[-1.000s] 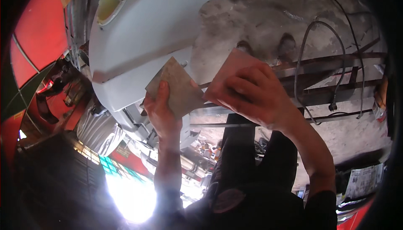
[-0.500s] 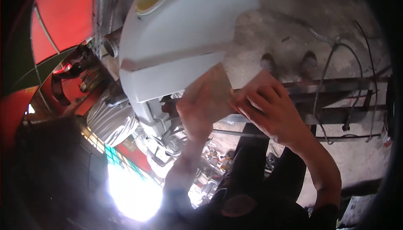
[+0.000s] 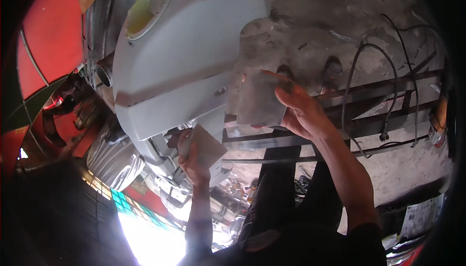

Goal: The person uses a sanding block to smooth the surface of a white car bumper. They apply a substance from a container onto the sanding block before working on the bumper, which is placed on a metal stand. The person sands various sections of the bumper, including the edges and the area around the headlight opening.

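Observation:
My left hand (image 3: 193,161) grips a small square grey sheet (image 3: 209,148) that looks like sandpaper, held close to the lower edge of a pale grey car bumper (image 3: 179,64). To its right, my right hand (image 3: 305,112) has a larger grey sheet (image 3: 255,102) of the same look, pinched by its right side between thumb and fingers. That sheet's far edge is hard to tell from the floor. The fingers behind each sheet are partly hidden.
A dark metal rack (image 3: 383,98) runs across at the right, with a black cable (image 3: 369,46) looped over it. Beyond the rack are dark shoes (image 3: 333,66) on the concrete floor. Red panels (image 3: 51,38) stand at the far left.
My hands, close together before, have moved apart, each with its own piece of sheet. My left hand is lower and further left. The view has shifted, so the bumper appears further left.

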The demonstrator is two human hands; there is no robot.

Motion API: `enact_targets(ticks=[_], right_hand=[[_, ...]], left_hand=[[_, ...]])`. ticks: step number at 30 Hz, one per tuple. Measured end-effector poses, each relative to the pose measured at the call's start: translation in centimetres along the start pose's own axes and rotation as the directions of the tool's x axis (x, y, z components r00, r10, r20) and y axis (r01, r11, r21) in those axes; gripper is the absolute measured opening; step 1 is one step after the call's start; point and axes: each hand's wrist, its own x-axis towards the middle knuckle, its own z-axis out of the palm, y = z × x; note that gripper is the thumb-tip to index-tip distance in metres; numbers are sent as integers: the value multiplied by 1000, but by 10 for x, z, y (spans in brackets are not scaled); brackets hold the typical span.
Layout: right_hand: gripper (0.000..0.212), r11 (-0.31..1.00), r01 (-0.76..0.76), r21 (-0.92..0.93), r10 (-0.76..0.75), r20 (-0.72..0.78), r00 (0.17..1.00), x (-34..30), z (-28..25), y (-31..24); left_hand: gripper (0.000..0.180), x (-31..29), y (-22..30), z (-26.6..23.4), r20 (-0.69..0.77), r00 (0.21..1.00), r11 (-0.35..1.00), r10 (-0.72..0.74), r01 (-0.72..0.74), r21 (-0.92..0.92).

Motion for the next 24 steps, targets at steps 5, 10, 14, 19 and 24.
enact_targets(ticks=[5,10,14,19,24], right_hand=[[79,991,20,131,-35,110,993,19,1,3],[75,961,223,-166,-220,35,975,54,1,-23],[58,193,407,-893,-650,194,735,87,15,-44],[63,-470,132,-873,-689,456,564,114,34,-45],[66,-528,80,-845,-720,495,486,132,35,-33]], left_hand=[[63,8,-18,-12,152,984,996,-90,90,6],[68,24,-11,-5,190,964,961,-185,217,-170],[57,30,-9,-5,226,938,905,-263,321,-280],[30,33,-18,-9,191,935,887,-298,345,-306],[39,38,-27,-14,206,938,900,-277,328,-286]])
